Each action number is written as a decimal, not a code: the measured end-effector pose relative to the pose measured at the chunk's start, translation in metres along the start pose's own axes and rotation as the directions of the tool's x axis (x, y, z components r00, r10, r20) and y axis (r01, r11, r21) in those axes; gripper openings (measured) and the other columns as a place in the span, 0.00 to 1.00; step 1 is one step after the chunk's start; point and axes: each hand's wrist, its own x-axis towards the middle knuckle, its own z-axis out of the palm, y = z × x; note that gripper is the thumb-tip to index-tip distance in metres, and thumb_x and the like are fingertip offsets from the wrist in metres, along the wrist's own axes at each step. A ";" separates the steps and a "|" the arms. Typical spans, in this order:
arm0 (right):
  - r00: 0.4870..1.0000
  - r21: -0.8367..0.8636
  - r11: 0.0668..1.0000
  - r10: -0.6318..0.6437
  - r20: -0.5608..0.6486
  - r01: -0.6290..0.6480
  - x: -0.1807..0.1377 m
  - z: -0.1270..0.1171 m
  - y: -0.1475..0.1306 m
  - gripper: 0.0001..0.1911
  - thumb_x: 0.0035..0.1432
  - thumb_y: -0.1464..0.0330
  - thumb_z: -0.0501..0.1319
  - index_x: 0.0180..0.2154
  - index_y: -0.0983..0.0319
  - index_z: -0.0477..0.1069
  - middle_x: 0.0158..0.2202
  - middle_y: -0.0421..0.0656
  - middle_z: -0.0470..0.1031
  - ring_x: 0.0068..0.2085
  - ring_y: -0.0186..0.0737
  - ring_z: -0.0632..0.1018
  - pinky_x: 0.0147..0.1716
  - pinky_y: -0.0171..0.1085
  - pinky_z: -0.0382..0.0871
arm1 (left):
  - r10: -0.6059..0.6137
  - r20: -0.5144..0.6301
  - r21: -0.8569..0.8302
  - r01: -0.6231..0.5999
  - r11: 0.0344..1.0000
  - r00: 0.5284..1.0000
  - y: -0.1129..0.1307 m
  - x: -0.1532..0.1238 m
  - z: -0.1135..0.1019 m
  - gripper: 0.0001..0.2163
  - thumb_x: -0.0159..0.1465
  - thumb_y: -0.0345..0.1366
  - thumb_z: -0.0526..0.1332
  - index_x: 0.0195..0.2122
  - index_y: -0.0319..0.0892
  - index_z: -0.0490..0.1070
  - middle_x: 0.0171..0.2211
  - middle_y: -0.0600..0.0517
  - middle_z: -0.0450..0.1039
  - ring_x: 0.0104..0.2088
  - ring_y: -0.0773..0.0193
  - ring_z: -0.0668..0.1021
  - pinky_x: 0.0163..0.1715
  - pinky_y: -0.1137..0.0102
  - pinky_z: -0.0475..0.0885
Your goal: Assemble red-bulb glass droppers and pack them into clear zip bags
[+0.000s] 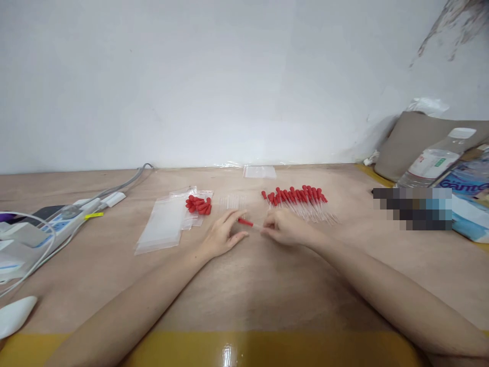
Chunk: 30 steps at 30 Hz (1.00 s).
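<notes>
My right hand (284,227) is closed in a pinch on the clear tube of a dropper (246,222) with a red rubber bulb. The bulb points left, toward my left hand (225,232). The thumb and fingers of that hand are spread apart around the bulb end; a fingertip may touch it. Just behind the left fingers lie several clear thin tubes (232,201). Left of them, loose red bulbs (198,205) rest on clear plastic bags (162,224). Beyond my right hand, several droppers (301,199) with red bulbs lie side by side, tips toward me.
A clear bag (260,172) lies by the wall. Power strips (61,224) with cables and a white mouse-like object (17,313) occupy the left. On the right are a plastic bottle (431,160), a grey bin (397,142), a blue package (471,216) and a blurred-out object (412,209).
</notes>
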 end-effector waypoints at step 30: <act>0.883 -0.263 0.855 0.373 -0.284 -0.446 0.054 0.028 0.008 0.18 0.57 0.60 0.49 0.29 0.64 0.72 0.30 0.48 0.76 0.34 0.42 0.74 0.41 0.44 0.53 | -0.236 -0.203 0.287 0.289 0.914 0.950 -0.019 0.007 -0.013 0.09 0.58 0.39 0.57 0.37 0.41 0.69 0.36 0.49 0.66 0.40 0.58 0.68 0.42 0.64 0.63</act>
